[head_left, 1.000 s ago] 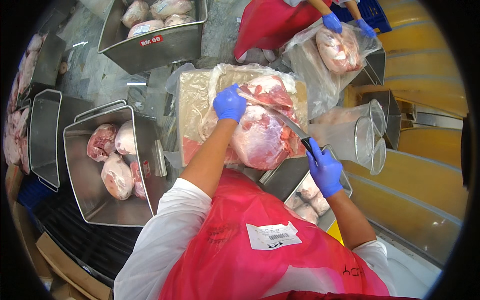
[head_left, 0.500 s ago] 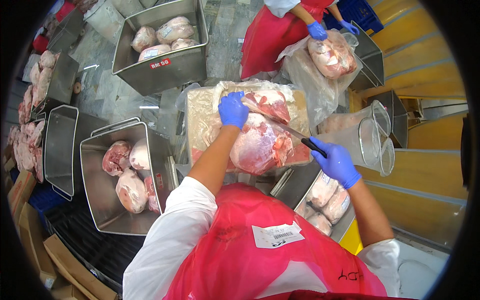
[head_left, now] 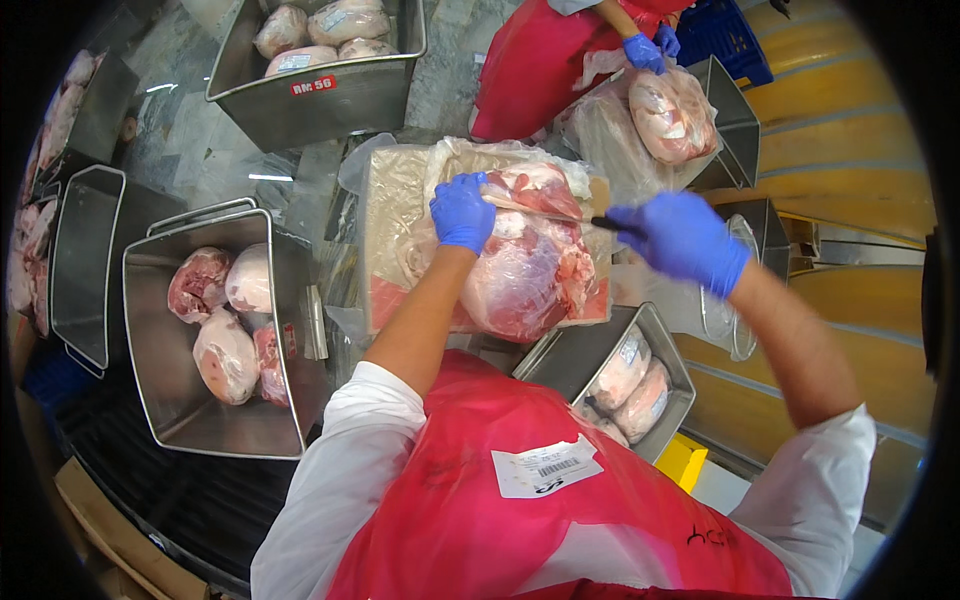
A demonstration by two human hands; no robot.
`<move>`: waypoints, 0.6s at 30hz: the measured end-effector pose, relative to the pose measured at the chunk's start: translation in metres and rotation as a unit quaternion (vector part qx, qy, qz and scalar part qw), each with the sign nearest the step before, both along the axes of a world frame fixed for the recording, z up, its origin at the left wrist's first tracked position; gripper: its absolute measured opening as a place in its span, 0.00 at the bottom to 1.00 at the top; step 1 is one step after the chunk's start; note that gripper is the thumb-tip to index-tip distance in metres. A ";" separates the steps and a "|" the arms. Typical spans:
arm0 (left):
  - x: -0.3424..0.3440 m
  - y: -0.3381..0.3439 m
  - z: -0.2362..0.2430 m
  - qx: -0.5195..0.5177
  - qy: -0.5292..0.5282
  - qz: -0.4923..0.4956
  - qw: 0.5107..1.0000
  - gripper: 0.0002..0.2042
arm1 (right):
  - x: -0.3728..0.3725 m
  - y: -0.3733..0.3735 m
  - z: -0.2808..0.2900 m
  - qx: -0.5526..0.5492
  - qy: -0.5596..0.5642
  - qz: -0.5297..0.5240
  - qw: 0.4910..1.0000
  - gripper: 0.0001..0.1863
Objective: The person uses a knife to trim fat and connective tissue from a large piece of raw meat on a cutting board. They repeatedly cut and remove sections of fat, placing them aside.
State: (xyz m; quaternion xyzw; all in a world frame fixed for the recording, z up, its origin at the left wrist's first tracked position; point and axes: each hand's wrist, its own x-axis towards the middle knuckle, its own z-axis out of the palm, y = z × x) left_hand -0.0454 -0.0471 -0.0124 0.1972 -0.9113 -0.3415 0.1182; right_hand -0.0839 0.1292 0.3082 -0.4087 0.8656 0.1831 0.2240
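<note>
A large, plastic-wrapped cut of raw meat [head_left: 515, 285] lies on a brown cardboard surface [head_left: 385, 215] in front of me. Its far side shows a thick reddish flap of meat [head_left: 540, 183]. My blue-gloved left hand [head_left: 463, 212] is closed on the left end of this flap, fingertips partly hidden. In my blue-gloved right hand [head_left: 688, 240] is a black-handled knife [head_left: 548, 214], its blade lying across the meat between the flap and the larger rounded part. Clear plastic [head_left: 440, 165] is bunched along the far edge of the cardboard.
Metal bins with meat pieces stand at left [head_left: 140, 370], far left-centre [head_left: 330, 110] and near right [head_left: 668, 425]. Beyond, a co-worker in a red apron [head_left: 525, 75] handles a bagged meat piece [head_left: 670, 120]. Mesh baskets [head_left: 715, 310] sit at right.
My right hand has moved farther away, bringing the knife to lie more level across the meat. My left hand keeps its grip. The co-worker's hands have come together at the bagged meat.
</note>
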 end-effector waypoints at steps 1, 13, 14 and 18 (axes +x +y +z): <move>0.001 0.003 0.002 0.005 -0.001 0.001 1.000 0.13 | -0.026 -0.003 0.002 -0.010 -0.058 0.008 0.998 0.14; 0.010 0.015 -0.014 0.035 -0.011 0.016 0.999 0.10 | -0.167 -0.081 -0.020 0.135 -0.232 -0.113 0.957 0.20; 0.012 0.015 -0.016 0.042 -0.015 0.026 0.999 0.11 | -0.149 -0.081 -0.015 0.109 -0.224 -0.061 0.967 0.18; 0.011 0.017 -0.013 0.070 -0.125 0.044 0.989 0.13 | -0.055 -0.001 -0.020 -0.016 -0.085 0.063 0.994 0.14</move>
